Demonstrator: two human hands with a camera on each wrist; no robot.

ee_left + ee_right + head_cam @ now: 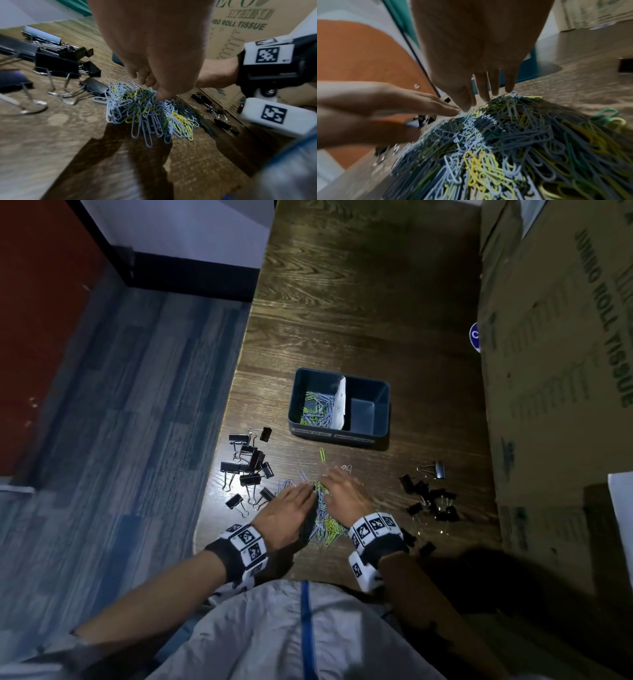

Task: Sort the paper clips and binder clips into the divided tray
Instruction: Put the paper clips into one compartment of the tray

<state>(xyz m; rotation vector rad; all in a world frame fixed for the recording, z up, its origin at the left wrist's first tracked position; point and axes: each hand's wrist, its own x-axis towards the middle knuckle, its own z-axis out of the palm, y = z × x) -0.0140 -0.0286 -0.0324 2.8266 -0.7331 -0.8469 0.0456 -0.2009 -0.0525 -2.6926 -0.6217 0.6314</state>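
Lying heaped: paper clips [147,112], pale blue, yellow, green.

Place: office or storeroom corner.
Surface: dark wood-grain desk [342,302].
Floor: blue-grey carpet tiles [120,422].
Stock: cardboard carton [555,354] printed "JUMBO ROLL TISSUE".
Supplies: binder clips [248,467], paper clips [322,518].

Bare table [342,313] beyond the divided tray [385,409], open for passing. Between tray and paper clip pile [323,522], a narrow strip, one stray yellow-green clip [322,455] there. Left of pile, binder clips [248,467] crowding; right, more binder clips [433,501]. Cardboard box [555,371] walling the far right.
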